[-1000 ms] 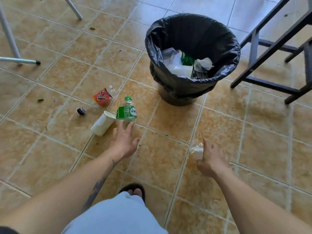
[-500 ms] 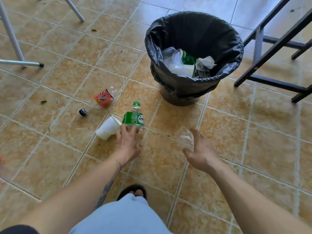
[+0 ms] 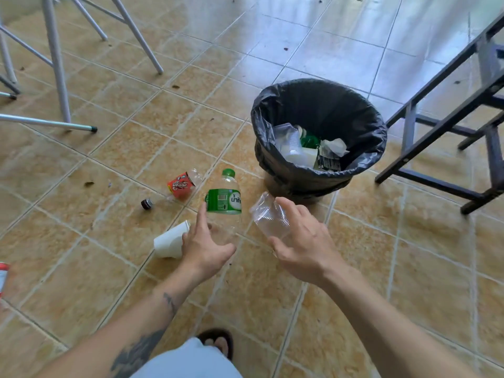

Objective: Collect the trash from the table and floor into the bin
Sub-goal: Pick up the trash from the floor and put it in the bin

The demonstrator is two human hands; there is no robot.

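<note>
Head view, two bottles (image 3: 223, 197), two cups (image 3: 171, 241), one bin (image 3: 316, 175)

Tan tiled floor (image 3: 114, 148) (sunlit), metal legs (image 3: 58, 64)

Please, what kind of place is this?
Probably a tiled eating area or patio: a tile floor, metal table legs, a dark wooden bench frame and a lined bin.
</note>
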